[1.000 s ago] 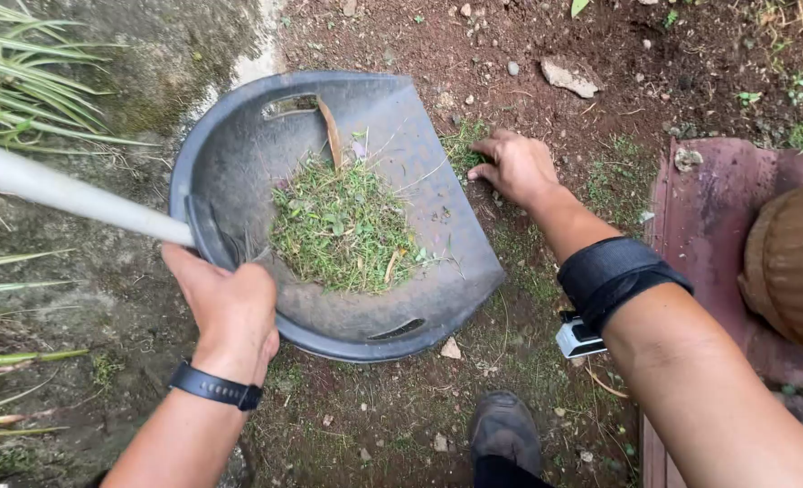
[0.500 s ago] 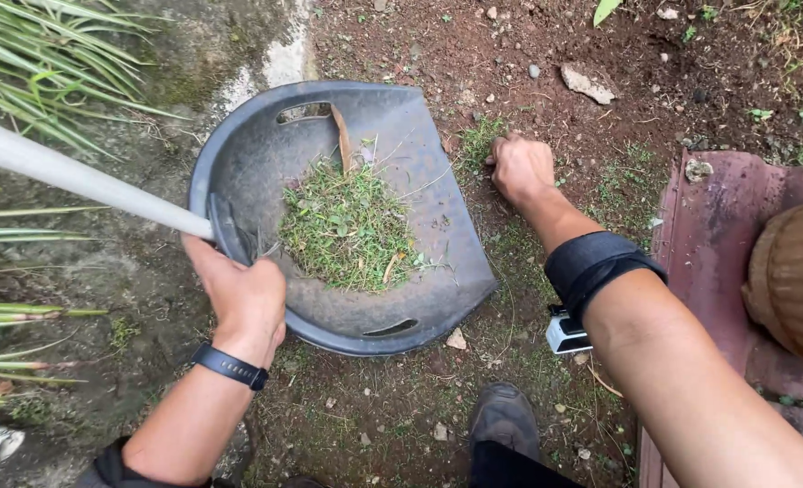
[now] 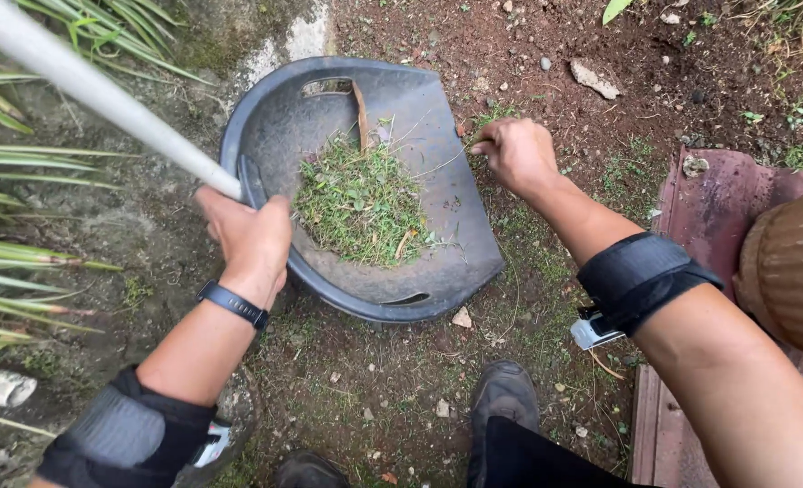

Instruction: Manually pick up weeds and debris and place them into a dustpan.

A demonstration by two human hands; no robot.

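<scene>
A dark grey dustpan (image 3: 437, 190) lies on the soil, holding a heap of green weeds (image 3: 361, 201) and a brown leaf. My left hand (image 3: 248, 237) grips the base of its long white handle (image 3: 94, 90) at the pan's left rim. My right hand (image 3: 514, 154) is at the pan's right edge, fingers pinched on a small tuft of weeds (image 3: 484, 122) growing from the ground. Both forearms wear black bands.
Long green plant leaves (image 3: 31, 181) spread along the left. A reddish slab (image 3: 718, 208) and a brown ribbed pot (image 3: 794, 262) sit at the right. Small stones (image 3: 594, 79) dot the bare soil above. My dark shoe (image 3: 502, 393) stands below the pan.
My right hand has closed from flat on the ground to a pinch on weeds beside the pan. The view has shifted, with the pan and left hand now further right.
</scene>
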